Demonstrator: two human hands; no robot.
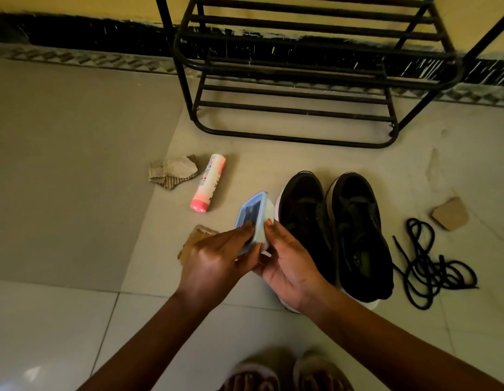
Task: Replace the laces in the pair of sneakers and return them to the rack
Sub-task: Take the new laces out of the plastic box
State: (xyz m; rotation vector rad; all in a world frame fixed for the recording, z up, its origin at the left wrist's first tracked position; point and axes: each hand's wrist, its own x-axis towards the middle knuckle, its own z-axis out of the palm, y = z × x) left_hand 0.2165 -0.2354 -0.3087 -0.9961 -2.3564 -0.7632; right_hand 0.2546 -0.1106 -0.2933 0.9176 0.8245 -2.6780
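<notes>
From the head view, the pair of black, white-soled sneakers [334,235] stands side by side on the tiled floor [76,170], toes pointing away from the person. The uppers are so dark that it is hard to make out whether any lacing runs through the eyelets.

The right hand [287,263] and its wrist cover the heel end of the left-side shoe. Just left of the sneakers, both hands hold a phone [252,215] in a light-blue case, tilted on edge. The left hand [214,261] lays its fingers over the screen with the thumb at the lower edge. The right hand grips from beneath, thumb against the side. The phone's lower end is hidden between them.

Right of the sneakers and apart from them, loose black laces [431,266] lie in a tangle. Beyond the toes stands the black metal rack [296,108], its upper tiers cut off by the frame.

Farther left of the sneakers lies a pink spray can [208,182], its print unreadable. A cardboard scrap [172,172] lies beside the can, and another is half hidden behind the left hand.

Nearer the person than the sneakers, blurred feet [287,373] are cut by the bottom edge.
</notes>
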